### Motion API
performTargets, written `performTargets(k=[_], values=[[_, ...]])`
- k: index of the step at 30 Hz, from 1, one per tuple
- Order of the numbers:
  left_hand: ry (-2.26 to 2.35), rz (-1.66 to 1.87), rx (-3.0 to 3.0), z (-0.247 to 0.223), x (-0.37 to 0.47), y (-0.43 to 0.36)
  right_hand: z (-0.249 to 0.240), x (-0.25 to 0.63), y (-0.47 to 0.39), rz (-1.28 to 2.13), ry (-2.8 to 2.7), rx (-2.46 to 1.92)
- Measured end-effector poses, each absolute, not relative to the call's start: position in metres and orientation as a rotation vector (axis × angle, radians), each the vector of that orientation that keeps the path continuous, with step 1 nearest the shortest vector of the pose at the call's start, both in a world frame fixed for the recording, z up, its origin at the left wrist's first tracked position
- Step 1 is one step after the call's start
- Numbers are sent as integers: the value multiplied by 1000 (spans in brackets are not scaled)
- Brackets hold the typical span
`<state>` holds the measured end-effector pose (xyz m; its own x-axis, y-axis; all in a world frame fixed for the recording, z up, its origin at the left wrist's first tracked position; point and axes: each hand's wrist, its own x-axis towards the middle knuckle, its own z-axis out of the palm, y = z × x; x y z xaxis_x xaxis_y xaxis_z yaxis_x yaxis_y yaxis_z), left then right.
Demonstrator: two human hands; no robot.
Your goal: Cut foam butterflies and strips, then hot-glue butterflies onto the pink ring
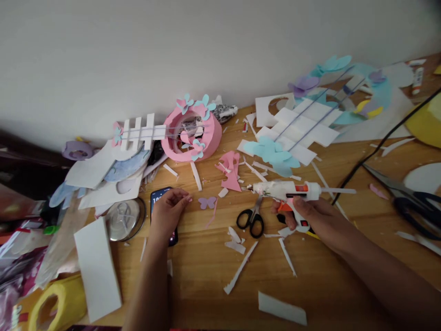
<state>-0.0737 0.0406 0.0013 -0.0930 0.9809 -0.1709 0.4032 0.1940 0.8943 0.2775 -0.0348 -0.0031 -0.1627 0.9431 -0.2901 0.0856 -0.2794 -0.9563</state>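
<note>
My right hand (306, 214) is wrapped around the handle of a white hot glue gun (275, 188), its nozzle pointing left and a clear glue stick (339, 190) jutting from the back. Over a dark phone (173, 238) with a lit screen, my left hand (168, 209) is closed in a pinch; a tiny pinkish bit shows at the fingertips, too small to name. Just right of those fingers lies a purple paper butterfly (207, 202) beside a thin pink strip (212, 214). A pink paper scrap (230, 171) lies near the nozzle, and small black-handled scissors (253, 220) rest below it.
A pink paper guitar (215, 138) with butterflies leans by the wall. A white and blue one (306, 117) lies at the back right. Large scissors (406, 197), a black cable (358, 165), a white board (98, 269), a yellow roll (70, 299) and paper scraps surround the hands.
</note>
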Motion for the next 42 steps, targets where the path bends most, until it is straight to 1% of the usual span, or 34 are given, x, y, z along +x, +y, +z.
performTargets(k=[17,31,39,42], values=[[1420,872,1288,6,-70,36,-6,278,-32,1496,-1254,-1429],[1443,731,1416,7,-68,33,-1,277,-31,1524,-1241,-1436],[1372,854,1384,9,-64,33,-3,277,-31,1542,-1232,-1436],[1399,826,1373,10,-64,33,-5,278,-32,1541,-1239,-1430]])
